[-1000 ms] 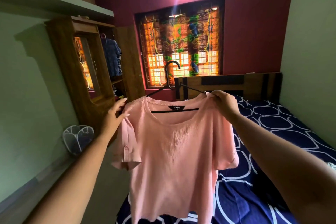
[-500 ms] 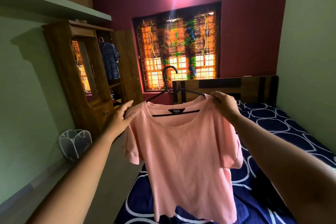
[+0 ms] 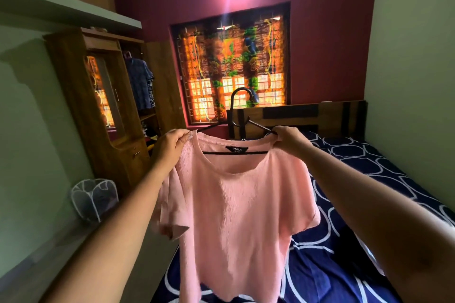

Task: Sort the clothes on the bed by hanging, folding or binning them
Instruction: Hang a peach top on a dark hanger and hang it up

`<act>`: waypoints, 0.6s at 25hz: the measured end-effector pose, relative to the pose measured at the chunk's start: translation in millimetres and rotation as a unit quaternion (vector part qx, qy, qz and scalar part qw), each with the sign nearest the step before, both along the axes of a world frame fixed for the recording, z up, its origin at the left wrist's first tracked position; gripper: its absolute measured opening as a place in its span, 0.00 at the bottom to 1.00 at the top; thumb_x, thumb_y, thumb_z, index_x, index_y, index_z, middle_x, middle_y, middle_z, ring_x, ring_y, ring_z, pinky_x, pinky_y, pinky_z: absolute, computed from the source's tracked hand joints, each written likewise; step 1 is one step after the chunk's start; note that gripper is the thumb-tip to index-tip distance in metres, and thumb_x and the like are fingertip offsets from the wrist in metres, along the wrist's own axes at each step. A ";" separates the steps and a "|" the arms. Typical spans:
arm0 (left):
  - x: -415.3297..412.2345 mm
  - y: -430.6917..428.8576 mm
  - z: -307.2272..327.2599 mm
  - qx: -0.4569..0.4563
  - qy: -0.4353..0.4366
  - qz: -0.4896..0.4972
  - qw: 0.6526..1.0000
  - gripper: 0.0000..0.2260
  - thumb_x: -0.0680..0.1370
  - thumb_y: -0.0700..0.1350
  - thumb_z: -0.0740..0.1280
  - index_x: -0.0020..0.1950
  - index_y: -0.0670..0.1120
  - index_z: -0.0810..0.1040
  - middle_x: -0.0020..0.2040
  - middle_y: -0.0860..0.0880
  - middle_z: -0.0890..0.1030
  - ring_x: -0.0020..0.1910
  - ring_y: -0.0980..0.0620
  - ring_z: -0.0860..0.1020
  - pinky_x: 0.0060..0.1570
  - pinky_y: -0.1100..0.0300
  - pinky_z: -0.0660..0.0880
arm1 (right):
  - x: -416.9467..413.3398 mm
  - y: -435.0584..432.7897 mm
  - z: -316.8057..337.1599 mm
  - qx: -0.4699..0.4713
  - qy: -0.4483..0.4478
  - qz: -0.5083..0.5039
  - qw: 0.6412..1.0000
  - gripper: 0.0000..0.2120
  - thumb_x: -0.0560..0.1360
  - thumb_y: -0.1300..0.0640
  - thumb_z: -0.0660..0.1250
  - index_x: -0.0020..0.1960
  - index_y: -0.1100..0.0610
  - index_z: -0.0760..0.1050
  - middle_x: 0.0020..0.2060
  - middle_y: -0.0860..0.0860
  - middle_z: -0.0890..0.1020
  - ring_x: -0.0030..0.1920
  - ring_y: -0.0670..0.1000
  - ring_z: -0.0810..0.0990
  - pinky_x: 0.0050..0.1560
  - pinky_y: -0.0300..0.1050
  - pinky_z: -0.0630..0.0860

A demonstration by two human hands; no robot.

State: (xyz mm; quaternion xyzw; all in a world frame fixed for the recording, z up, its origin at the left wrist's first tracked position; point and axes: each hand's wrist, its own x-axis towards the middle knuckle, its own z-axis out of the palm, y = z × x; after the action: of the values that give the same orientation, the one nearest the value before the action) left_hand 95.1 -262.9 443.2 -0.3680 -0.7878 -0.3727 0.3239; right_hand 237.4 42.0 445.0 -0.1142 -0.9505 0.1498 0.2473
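Fingers (image 3: 182, 135) on pink top (image 3: 236, 204) shoulder edges

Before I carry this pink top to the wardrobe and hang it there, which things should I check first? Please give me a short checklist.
1. Grip: ok. The left hand pinches one shoulder of the pink top, and the right hand holds the other.
2. Hanger inside the top: ok, its bar shows through the neck opening.
3. Both shoulders seated on the hanger: cannot tell, the hands cover them.
4. Hook free: ok, it stands clear above the collar.
5. Wardrobe open: ok, a blue shirt hangs inside.
6. Free space on the rail: cannot tell.
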 end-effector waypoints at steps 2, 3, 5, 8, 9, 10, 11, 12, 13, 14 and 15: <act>-1.0 -3.4 1.2 -0.009 0.030 0.001 1.000 0.09 0.77 0.40 0.67 0.55 0.38 0.81 0.49 0.41 0.83 0.48 0.43 0.81 0.47 0.48 0.79 | 1.6 2.6 4.8 -0.019 0.028 0.023 0.999 0.10 0.76 0.59 0.67 0.56 0.59 0.80 0.49 0.56 0.83 0.48 0.56 0.80 0.51 0.52 0.77; 0.0 -6.9 1.0 -0.022 0.047 0.010 0.999 0.09 0.76 0.39 0.69 0.55 0.38 0.81 0.48 0.41 0.83 0.47 0.43 0.81 0.46 0.49 0.79 | 3.2 4.8 8.2 -0.024 0.042 0.025 0.998 0.11 0.76 0.59 0.66 0.57 0.59 0.80 0.49 0.56 0.83 0.49 0.56 0.80 0.52 0.53 0.78; 2.2 -17.9 -5.6 -0.061 0.137 0.073 0.986 0.11 0.71 0.38 0.75 0.53 0.40 0.82 0.46 0.42 0.82 0.45 0.41 0.80 0.43 0.52 0.76 | 7.5 7.5 17.1 -0.030 0.066 0.023 0.997 0.11 0.76 0.59 0.66 0.58 0.57 0.80 0.50 0.55 0.82 0.50 0.56 0.80 0.52 0.54 0.78; 8.3 -44.0 -38.1 -0.113 0.239 0.229 0.937 0.22 0.68 0.41 0.77 0.61 0.44 0.79 0.56 0.43 0.81 0.57 0.41 0.74 0.55 0.50 0.68 | 12.5 4.7 30.0 -0.008 0.091 0.016 0.996 0.13 0.77 0.58 0.65 0.61 0.53 0.78 0.55 0.54 0.82 0.53 0.55 0.80 0.54 0.50 0.77; 13.0 -51.1 -55.5 -0.134 0.229 0.263 0.928 0.27 0.70 0.43 0.75 0.68 0.46 0.74 0.64 0.44 0.77 0.66 0.42 0.68 0.63 0.48 0.63 | 12.7 2.2 33.2 0.005 0.096 0.014 0.995 0.14 0.77 0.58 0.65 0.62 0.52 0.78 0.56 0.53 0.82 0.54 0.55 0.80 0.53 0.48 0.76; 17.2 -56.1 -73.7 -0.162 0.210 0.277 0.924 0.33 0.71 0.46 0.74 0.74 0.48 0.67 0.71 0.44 0.70 0.73 0.43 0.60 0.69 0.45 0.57 | 12.5 -1.4 36.0 0.005 0.100 0.010 0.995 0.15 0.78 0.57 0.64 0.63 0.51 0.77 0.57 0.52 0.82 0.55 0.55 0.79 0.53 0.47 0.75; 19.8 -58.4 -90.9 -0.200 0.191 0.266 0.923 0.39 0.69 0.48 0.75 0.77 0.48 0.60 0.76 0.45 0.61 0.77 0.44 0.52 0.72 0.45 0.50 | 10.7 -5.1 37.7 -0.002 0.103 0.011 0.995 0.15 0.78 0.57 0.64 0.63 0.50 0.77 0.57 0.52 0.81 0.56 0.55 0.79 0.52 0.47 0.75; 22.7 -56.5 -103.5 -0.247 0.183 0.240 0.921 0.46 0.67 0.49 0.76 0.78 0.49 0.54 0.79 0.46 0.54 0.78 0.46 0.46 0.73 0.45 0.45 | 9.4 -9.8 38.8 -0.006 0.100 0.010 0.995 0.15 0.78 0.56 0.64 0.64 0.49 0.77 0.57 0.53 0.81 0.55 0.55 0.79 0.52 0.47 0.75; 27.2 -51.0 -109.7 -0.290 0.181 0.212 0.915 0.50 0.65 0.49 0.77 0.79 0.50 0.50 0.79 0.48 0.48 0.78 0.48 0.43 0.73 0.45 0.42 | 7.6 -14.0 39.4 -0.003 0.097 0.010 0.995 0.15 0.78 0.56 0.64 0.63 0.49 0.77 0.56 0.53 0.82 0.55 0.56 0.80 0.52 0.48 0.76; 30.7 -42.4 -111.9 -0.322 0.184 0.189 0.909 0.53 0.63 0.49 0.77 0.79 0.51 0.47 0.80 0.51 0.45 0.78 0.50 0.41 0.74 0.47 0.41 | 7.0 -18.8 40.8 0.003 0.094 0.009 0.996 0.15 0.78 0.56 0.63 0.63 0.48 0.77 0.56 0.54 0.82 0.54 0.57 0.80 0.53 0.50 0.78; 35.1 -31.9 -110.7 -0.346 0.190 0.173 0.903 0.52 0.64 0.49 0.75 0.79 0.52 0.46 0.79 0.53 0.45 0.78 0.52 0.41 0.74 0.49 0.39 | 6.5 -22.5 43.1 0.008 0.099 0.014 0.995 0.14 0.78 0.56 0.63 0.62 0.49 0.77 0.55 0.54 0.82 0.53 0.57 0.80 0.52 0.53 0.78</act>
State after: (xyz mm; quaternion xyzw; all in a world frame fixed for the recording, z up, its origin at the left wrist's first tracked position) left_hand 130.1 -294.9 332.5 -0.3789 -0.8419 0.0617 0.3792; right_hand 243.8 19.5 488.1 -0.0838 -0.9240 0.1565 0.3385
